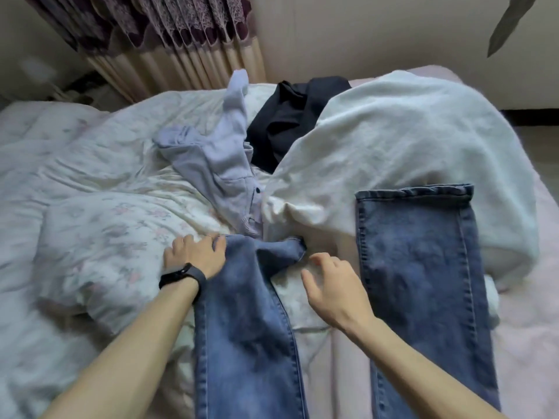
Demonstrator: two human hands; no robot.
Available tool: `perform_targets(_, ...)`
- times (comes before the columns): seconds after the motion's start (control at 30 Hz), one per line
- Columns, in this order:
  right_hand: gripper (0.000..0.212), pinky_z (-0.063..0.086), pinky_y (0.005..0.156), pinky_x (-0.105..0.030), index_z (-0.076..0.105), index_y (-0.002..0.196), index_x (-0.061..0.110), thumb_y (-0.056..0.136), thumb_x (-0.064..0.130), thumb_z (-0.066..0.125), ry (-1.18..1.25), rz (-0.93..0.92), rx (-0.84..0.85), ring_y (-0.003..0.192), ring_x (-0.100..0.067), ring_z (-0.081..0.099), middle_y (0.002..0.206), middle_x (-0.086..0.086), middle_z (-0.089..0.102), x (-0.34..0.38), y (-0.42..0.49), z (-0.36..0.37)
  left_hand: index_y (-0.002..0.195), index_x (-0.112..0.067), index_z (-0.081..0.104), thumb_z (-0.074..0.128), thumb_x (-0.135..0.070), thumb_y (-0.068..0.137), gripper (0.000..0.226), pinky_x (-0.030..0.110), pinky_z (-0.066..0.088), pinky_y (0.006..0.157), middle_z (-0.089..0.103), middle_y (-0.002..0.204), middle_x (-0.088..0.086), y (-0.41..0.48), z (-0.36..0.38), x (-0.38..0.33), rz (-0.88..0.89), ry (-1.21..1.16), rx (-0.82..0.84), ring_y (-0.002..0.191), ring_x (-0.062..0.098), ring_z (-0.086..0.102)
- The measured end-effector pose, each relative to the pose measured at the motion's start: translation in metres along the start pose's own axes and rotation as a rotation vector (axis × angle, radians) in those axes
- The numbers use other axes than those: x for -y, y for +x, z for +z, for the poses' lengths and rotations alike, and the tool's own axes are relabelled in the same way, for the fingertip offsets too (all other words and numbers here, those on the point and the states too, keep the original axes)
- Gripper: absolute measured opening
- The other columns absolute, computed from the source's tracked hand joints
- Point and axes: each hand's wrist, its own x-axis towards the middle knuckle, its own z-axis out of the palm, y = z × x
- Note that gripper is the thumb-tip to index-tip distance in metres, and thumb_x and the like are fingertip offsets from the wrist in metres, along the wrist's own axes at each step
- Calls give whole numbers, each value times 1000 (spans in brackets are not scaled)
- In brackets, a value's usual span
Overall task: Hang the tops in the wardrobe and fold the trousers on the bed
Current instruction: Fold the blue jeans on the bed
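Denim jeans (248, 322) lie across the bed (527, 343) at its near edge — left hand (196, 255) grips the rumpled hem (281, 247), likely to straighten it; right hand (332, 285) hovers loose, empty.

Jeans (248, 328) run off the bottom edge (waist unseen); black garment (284, 122) half under blanket (408, 140).

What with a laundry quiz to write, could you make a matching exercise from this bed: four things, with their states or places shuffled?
Things:
1. left hand
2. right hand
3. lilac top
4. black garment

States or places:
A. open, holding nothing
B. crumpled on the floral duvet
C. holds the jeans at a leg end
D. farthest off, against the white blanket

Pairs: 1-C, 2-A, 3-B, 4-D.
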Motion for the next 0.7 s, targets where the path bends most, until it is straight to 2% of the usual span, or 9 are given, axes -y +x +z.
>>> perform_targets(0.07, 57, 45, 95, -38, 50, 134, 19, 96, 61, 44, 173, 250, 110, 118, -29, 58, 130, -7, 63, 21, 22, 21, 135, -46, 51, 29, -59, 98, 45, 41, 35, 105, 58, 137, 7, 4, 5, 14, 104, 48, 44, 128, 32, 46)
perform_targets(0.17, 83, 44, 91, -37, 43, 139, -3, 92, 65, 52, 549, 576, 124, 115, -34, 60, 127, -21, 60, 41, 56, 44, 120, -39, 63, 37, -60, 98, 40, 32, 39, 87, 67, 116, 3, 4, 10, 11, 87, -337, 97, 118, 32, 57)
perform_targets(0.23, 68, 50, 88, -40, 58, 126, -2, 89, 54, 65, 661, 616, 27, 104, -33, 65, 116, -17, 67, 48, 65, 52, 100, -30, 69, 49, -48, 99, 27, 27, 40, 81, 68, 101, 1, 4, 11, 13, 9, -654, 68, 110, 29, 62)
perform_targets(0.3, 31, 53, 85, -39, 66, 107, 15, 87, 38, 69, 627, 542, -141, 98, -28, 67, 101, -5, 73, 53, 65, 50, 97, -33, 72, 65, -25, 91, 12, 20, 44, 81, 72, 99, -5, 7, 6, 21, -51, -869, -13, 103, 19, 66)
perform_targets(0.4, 10, 42, 74, -31, 60, 97, 27, 90, 29, 66, 469, 287, -309, 86, -20, 63, 84, 11, 66, 62, 73, 24, 86, -43, 73, 74, -8, 78, 36, 18, 51, 81, 72, 87, -14, 11, -4, 32, -6, -1055, -103, 89, 13, 67)
perform_targets(0.5, 13, 41, 76, -27, 65, 103, 27, 91, 24, 67, 385, 218, -283, 93, -20, 65, 93, 8, 69, 71, 97, 3, 94, -41, 74, 71, -13, 84, 30, 13, 46, 75, 63, 89, -19, 17, -9, 36, 125, -885, -220, 91, 12, 65)
perform_targets(0.57, 16, 45, 81, -29, 68, 107, 22, 91, 27, 69, 284, 223, -225, 101, -24, 65, 101, 0, 72, 73, 109, 5, 117, -36, 71, 63, -23, 95, 27, 26, 47, 85, 56, 109, -10, 24, -2, 40, 242, -534, -262, 105, 18, 59)
perform_targets(0.63, 21, 47, 83, -33, 64, 111, 21, 92, 31, 69, 169, 188, -220, 105, -27, 63, 109, -6, 71, 75, 109, 11, 139, -37, 54, 54, -36, 99, 40, 37, 40, 99, 44, 136, -1, 26, 8, 39, 286, -180, -213, 126, 23, 45)
perform_targets(0.7, 35, 47, 84, -36, 56, 123, 19, 92, 31, 67, 29, 109, -246, 113, -28, 57, 123, -7, 62, 74, 97, 23, 150, -37, 38, 48, -45, 99, 53, 42, 26, 112, 16, 161, 7, 23, 18, 39, 280, 44, -167, 145, 27, 21)
